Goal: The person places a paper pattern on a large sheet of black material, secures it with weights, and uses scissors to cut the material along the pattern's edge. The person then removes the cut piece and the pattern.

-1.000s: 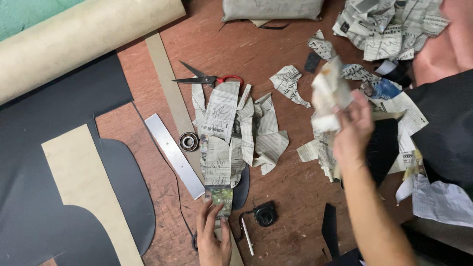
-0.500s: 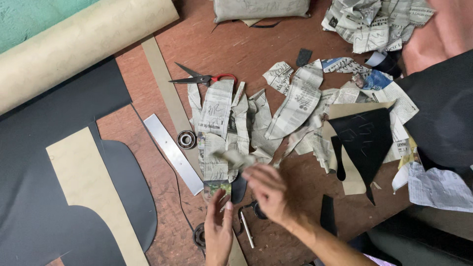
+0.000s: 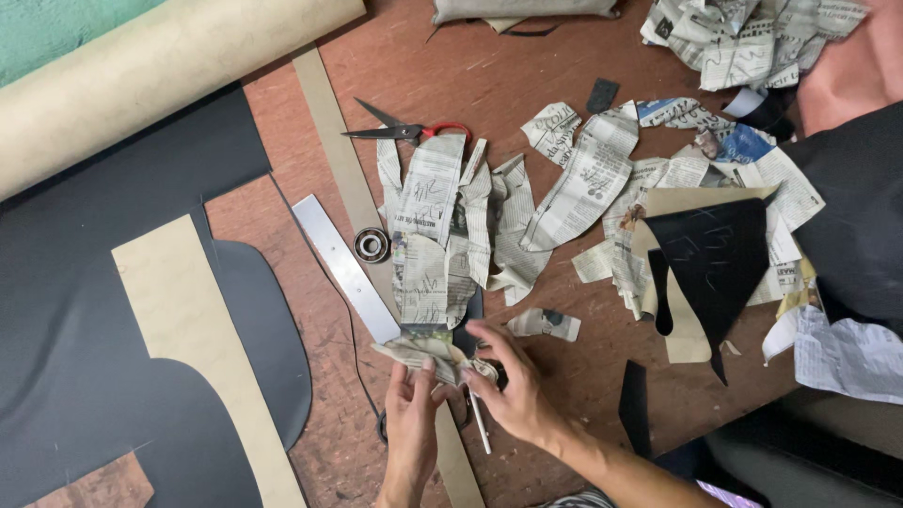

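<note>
Both hands, left hand (image 3: 411, 406) and right hand (image 3: 509, 384), pinch the paper piece (image 3: 428, 351). They should hold it flat, corners lined up with the pile (image 3: 442, 235) just above them.

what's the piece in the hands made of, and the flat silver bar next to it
The crumpled printed piece held by both hands looks like newspaper: thin, matte, grey print, soft creases. The flat silver bar seems to be metal, perhaps steel or aluminium: a smooth, dull sheen and straight edges.

Even, soft overhead light, faint shadows, mostly sharp; the top right corner looks perhaps slightly blurred.
</note>
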